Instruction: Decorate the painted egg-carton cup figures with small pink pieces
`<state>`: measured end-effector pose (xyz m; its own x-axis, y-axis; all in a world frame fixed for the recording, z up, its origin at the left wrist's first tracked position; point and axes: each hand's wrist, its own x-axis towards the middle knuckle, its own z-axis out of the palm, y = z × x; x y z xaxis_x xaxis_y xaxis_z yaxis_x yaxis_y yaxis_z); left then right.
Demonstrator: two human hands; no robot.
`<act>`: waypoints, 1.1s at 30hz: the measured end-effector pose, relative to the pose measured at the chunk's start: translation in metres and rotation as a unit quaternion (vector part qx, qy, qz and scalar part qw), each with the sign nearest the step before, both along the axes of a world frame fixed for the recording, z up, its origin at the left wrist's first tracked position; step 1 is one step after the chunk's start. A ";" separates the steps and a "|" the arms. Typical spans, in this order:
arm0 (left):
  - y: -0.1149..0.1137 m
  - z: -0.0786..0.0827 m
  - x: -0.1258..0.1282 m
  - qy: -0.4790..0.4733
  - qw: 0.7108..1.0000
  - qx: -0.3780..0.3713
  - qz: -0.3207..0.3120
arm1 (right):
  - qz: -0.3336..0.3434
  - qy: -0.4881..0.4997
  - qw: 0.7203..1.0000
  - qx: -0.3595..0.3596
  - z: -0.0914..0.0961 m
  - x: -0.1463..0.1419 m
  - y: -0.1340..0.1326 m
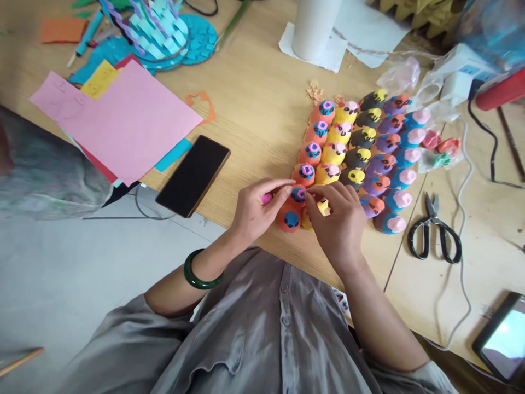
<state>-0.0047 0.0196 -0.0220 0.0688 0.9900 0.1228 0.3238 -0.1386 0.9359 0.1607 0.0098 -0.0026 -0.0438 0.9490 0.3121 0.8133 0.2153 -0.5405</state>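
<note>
Orange dome, second from my edge of the worktop, sits between both hands, its blue patch topped by a pink ring. From my remote seat I see it within a block of domes, each column keeping its own colour, which I take as a way to repeat one pattern down the line. The nearest orange dome shows blue with no ring. That block lies up against the body, presumably for short reaches, while the black-handled scissors and smartphone rest clear on either side. My left grip is closed around a magenta lump, probably tucked there to stay handy, with thumb and forefinger tips drawn nearly together beside the ring. My right grip bends over the yellow column, thumb and forefinger close together at the ring's other side; whether they pinch anything or merely touch it, I cannot tell.
</note>
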 end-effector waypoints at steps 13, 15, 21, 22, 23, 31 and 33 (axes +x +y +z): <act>0.004 -0.007 0.006 -0.039 0.997 0.064 0.001 | 0.000 -0.118 0.992 0.053 -0.003 -0.002 0.001; 0.003 -0.009 0.006 -0.010 0.995 0.097 0.002 | -0.001 -0.125 0.991 0.057 -0.003 -0.003 0.001; -0.001 -0.014 0.006 0.054 0.987 0.151 -0.004 | 0.008 -0.108 0.993 0.047 -0.003 -0.002 -0.001; -0.002 -0.013 0.006 0.057 0.987 0.150 -0.003 | 0.010 -0.104 0.993 0.046 -0.003 -0.002 -0.002; -0.002 -0.013 0.006 0.057 0.988 0.147 0.000 | 0.013 -0.101 0.994 0.045 -0.003 -0.001 -0.002; 0.004 -0.014 0.010 -0.012 0.998 0.061 0.012 | 0.024 -0.134 0.989 0.056 -0.002 -0.001 -0.006; 0.005 -0.014 0.012 -0.036 0.999 0.020 0.011 | 0.019 -0.136 0.989 0.058 -0.002 -0.001 -0.007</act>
